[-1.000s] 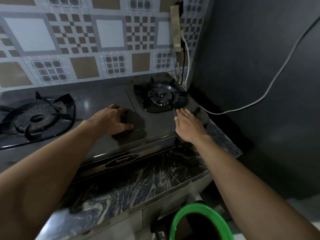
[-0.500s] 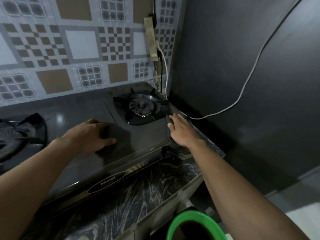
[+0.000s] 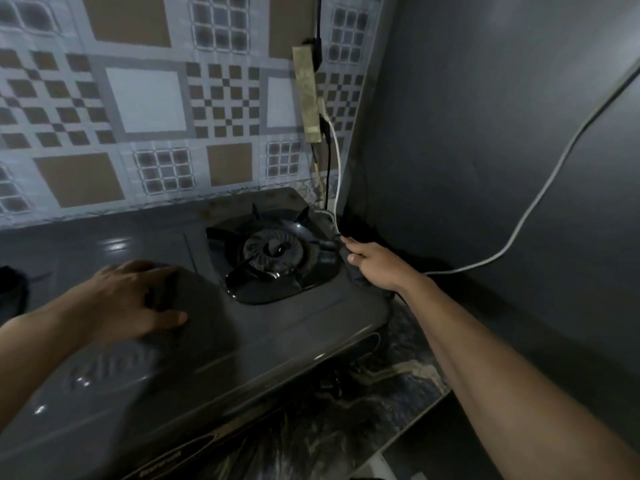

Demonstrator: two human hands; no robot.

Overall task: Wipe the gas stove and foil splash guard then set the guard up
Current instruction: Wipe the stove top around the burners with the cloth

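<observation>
The dark gas stove (image 3: 277, 327) fills the lower left of the head view, with its right burner (image 3: 273, 251) and black pan support near the middle. My left hand (image 3: 131, 299) rests palm down on the stove top left of that burner, fingers spread. My right hand (image 3: 374, 263) is at the stove's right edge beside the burner and grips a dark cloth (image 3: 356, 278) against the edge. The cloth is mostly hidden in shadow. No loose foil guard is in sight.
A patterned tile-look backsplash (image 3: 149, 105) stands behind the stove. A power strip (image 3: 306, 95) with a white cable (image 3: 519, 230) hangs in the corner by the dark right wall. The marbled counter (image 3: 398, 386) shows in front. The left burner (image 3: 12, 289) is at the left border.
My right hand slid with the cloth along the stove's right edge toward the back corner. My left hand stayed on the stove top. The view turned right and closer.
</observation>
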